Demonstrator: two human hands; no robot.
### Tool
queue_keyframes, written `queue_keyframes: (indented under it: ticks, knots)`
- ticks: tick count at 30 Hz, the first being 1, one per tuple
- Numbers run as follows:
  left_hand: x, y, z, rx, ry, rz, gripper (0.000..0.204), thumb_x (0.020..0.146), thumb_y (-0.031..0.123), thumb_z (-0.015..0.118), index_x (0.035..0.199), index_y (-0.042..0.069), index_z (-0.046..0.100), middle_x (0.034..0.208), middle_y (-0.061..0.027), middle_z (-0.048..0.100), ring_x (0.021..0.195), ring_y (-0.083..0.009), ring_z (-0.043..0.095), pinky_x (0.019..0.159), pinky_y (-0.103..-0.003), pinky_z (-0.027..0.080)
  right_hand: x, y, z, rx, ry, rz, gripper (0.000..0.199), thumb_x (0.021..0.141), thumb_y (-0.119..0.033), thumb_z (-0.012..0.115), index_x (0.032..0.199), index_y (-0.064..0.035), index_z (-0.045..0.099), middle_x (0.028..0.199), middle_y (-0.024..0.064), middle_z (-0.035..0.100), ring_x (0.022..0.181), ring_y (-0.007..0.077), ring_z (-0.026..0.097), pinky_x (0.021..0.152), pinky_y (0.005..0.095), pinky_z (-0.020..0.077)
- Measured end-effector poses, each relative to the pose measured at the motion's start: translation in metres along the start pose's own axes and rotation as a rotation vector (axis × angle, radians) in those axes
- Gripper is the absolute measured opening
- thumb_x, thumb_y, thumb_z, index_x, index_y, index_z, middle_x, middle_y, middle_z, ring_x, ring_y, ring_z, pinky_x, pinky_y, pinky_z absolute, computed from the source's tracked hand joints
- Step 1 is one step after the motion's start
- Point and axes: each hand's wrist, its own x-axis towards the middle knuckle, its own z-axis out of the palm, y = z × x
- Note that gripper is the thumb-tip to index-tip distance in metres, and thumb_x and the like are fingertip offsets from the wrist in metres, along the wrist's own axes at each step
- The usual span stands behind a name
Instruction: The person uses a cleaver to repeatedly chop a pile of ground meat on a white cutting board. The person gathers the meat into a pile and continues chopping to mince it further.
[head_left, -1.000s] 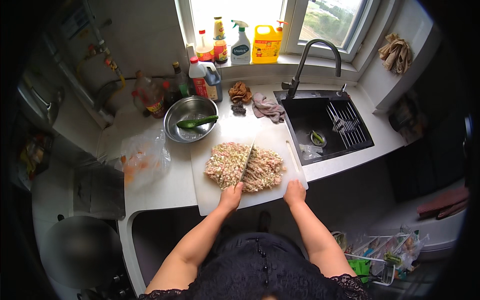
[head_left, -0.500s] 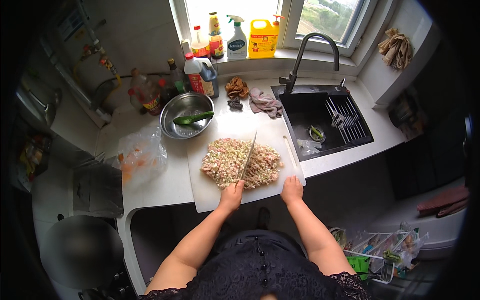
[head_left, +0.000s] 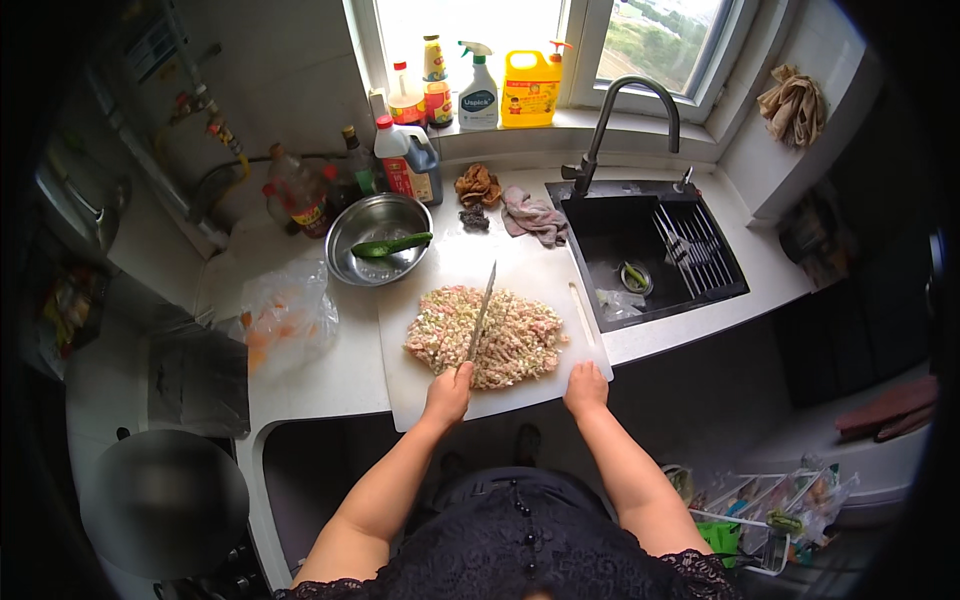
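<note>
A white cutting board (head_left: 540,270) lies on the counter with a flat heap of minced meat and greens (head_left: 512,340) on it. My left hand (head_left: 447,392) grips the handle of a cleaver (head_left: 482,311), whose blade stands edge-down in the middle of the mince, pointing away from me. At the board's near right corner my right hand (head_left: 586,388) rests with its fingers curled on the edge, holding nothing.
A steel bowl (head_left: 378,238) with a green chili stands behind the board. A plastic bag (head_left: 285,315) lies left. Bottles (head_left: 405,160) line the wall and windowsill. A black sink (head_left: 650,250) with tap sits right. Rags (head_left: 533,213) lie beside it.
The cleaver has kept working over the mince, its blade shifting slightly across the heap. My head tilted, so the view slid a little. The right hand stayed on the board's corner.
</note>
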Motion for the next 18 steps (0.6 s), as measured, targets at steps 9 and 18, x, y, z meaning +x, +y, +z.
queue_keyframes:
  ticks: [9, 18]
  knots:
    - [-0.007, -0.007, -0.019, -0.103, -0.031, -0.016, 0.053, 0.094, 0.047, 0.042, 0.066, 0.003, 0.052, 0.049, -0.0062, 0.049, 0.041, -0.018, 0.05, 0.042, -0.034, 0.041, 0.004, -0.007, -0.021, 0.058, -0.212, 0.039, 0.036, 0.085, -0.013, 0.049, 0.115, 0.0059, 0.053, 0.124, 0.0249, 0.051, 0.115, 0.0347, 0.049, 0.096, 0.0423, 0.0405]
    - [-0.003, -0.023, -0.026, -0.182, -0.047, -0.021, 0.041, 0.094, 0.045, 0.045, 0.08, 0.006, 0.048, 0.05, -0.0002, 0.04, 0.035, -0.0101, 0.037, 0.032, -0.027, 0.031, 0.004, -0.01, -0.021, 0.058, -0.253, 0.054, 0.035, 0.084, -0.013, 0.05, 0.115, 0.0049, 0.053, 0.122, 0.0236, 0.052, 0.114, 0.0339, 0.05, 0.094, 0.0407, 0.0418]
